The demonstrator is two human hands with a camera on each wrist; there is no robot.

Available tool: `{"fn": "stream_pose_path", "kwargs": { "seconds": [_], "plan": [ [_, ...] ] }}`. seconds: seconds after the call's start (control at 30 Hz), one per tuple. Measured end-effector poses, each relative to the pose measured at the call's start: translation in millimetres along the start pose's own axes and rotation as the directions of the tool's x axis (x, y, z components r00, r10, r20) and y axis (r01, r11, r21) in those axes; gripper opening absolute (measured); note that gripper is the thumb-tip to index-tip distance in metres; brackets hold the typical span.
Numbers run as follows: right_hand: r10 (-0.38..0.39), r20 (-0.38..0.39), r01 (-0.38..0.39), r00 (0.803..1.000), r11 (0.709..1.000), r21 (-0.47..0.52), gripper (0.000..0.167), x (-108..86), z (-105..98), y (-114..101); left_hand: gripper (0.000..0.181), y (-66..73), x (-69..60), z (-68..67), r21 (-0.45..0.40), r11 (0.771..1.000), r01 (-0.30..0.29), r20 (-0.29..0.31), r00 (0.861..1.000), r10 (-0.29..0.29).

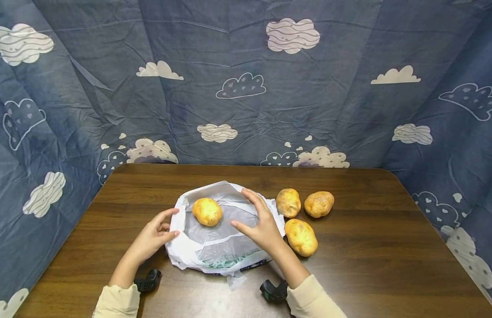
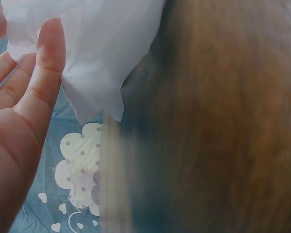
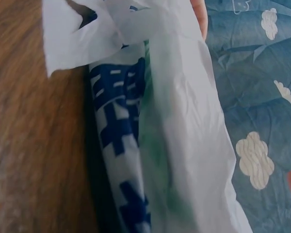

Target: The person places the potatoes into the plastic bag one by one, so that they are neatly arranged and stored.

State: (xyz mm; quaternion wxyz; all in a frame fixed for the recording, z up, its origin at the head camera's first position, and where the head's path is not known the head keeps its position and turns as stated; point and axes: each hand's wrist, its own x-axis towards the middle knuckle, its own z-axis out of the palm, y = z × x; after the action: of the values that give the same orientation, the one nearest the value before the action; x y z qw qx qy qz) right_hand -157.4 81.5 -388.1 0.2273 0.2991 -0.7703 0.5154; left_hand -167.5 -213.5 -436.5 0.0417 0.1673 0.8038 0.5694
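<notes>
Fingers (image 1: 257, 200) spread at the bag (image 1: 179, 251), one potato (image 1: 207, 212) inside

Neither hand holds a potato. At the bag's left side, the left hand (image 1: 150, 236) has its thumb and index fingertip apart, both at the rim; the left wrist view shows the thumb lying along the white plastic, with no firm pinch evident. Over the bag's right half, the right hand (image 1: 265, 227) is spread wide, thumb above the mouth and index fingertip by the back rim.

Most of the risk seems to come from the bag: its thin wall would probably fold inward without support, narrowing the mouth. A tug on the rim might drag it or roll the potato inside. With the right forearm passing close to the bag's right side, a careless sweep could knock the loose potatoes (image 1: 301, 237) across the counter (image 1: 389, 247).

Inside, the potato lies towards the bag's back left, between the two hands and touching neither. Three others rest right of the bag, two close to its edge, one farther out, none between any fingers.
</notes>
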Motion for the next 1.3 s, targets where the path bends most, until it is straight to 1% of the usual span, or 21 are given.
{"fn": "stream_pose_path", "kwargs": {
  "seconds": [0.1, 0.23, 0.33, 0.57, 0.77, 1.0, 1.1, 1.3],
  "plan": [
    [-0.011, -0.005, 0.011, 1.000, 1.000, -0.017, 0.068, -2.2, -3, 1, 0.056, -8.1, 1.2, -0.9, 0.004, 1.000, 0.002, -0.004, 1.000, -0.002],
    [0.000, -0.018, -0.001, 1.000, 0.999, -0.035, 0.069, -6.0, -6, 3, 0.056, -10.8, 1.6, -1.1, 0.005, 1.000, -0.008, -0.003, 1.000, 0.008],
    [0.020, -0.031, -0.021, 0.999, 0.999, -0.034, 0.070, -9.1, -10, 4, 0.055, -10.7, 1.5, -1.1, 0.003, 1.000, -0.006, -0.003, 1.000, 0.006],
    [0.009, -0.048, -0.011, 0.999, 0.999, -0.041, 0.070, -14.4, -19, 8, 0.055, -11.8, 2.0, -1.4, 0.020, 1.000, -0.010, -0.004, 1.000, 0.010],
    [0.007, -0.053, -0.010, 0.999, 0.998, -0.057, 0.070, -18.7, -25, 10, 0.055, -12.3, 1.6, -2.1, 0.026, 1.000, 0.010, -0.006, 1.000, -0.009],
    [0.070, -0.036, -0.072, 0.997, 0.996, -0.059, 0.071, -23.0, -31, 9, 0.056, -12.5, 1.8, -2.5, 0.028, 0.999, 0.018, -0.006, 1.000, -0.018],
    [0.080, -0.038, -0.083, 0.996, 0.994, -0.073, 0.071, -25.4, -35, 9, 0.056, -12.7, 1.9, -2.2, 0.025, 0.999, 0.022, -0.006, 1.000, -0.022],
    [0.060, -0.054, -0.066, 0.997, 0.991, -0.117, 0.072, -30.5, -45, 10, 0.056, -11.6, 1.7, -2.7, 0.029, 0.999, 0.035, -0.006, 0.999, -0.035]
  ]
}}
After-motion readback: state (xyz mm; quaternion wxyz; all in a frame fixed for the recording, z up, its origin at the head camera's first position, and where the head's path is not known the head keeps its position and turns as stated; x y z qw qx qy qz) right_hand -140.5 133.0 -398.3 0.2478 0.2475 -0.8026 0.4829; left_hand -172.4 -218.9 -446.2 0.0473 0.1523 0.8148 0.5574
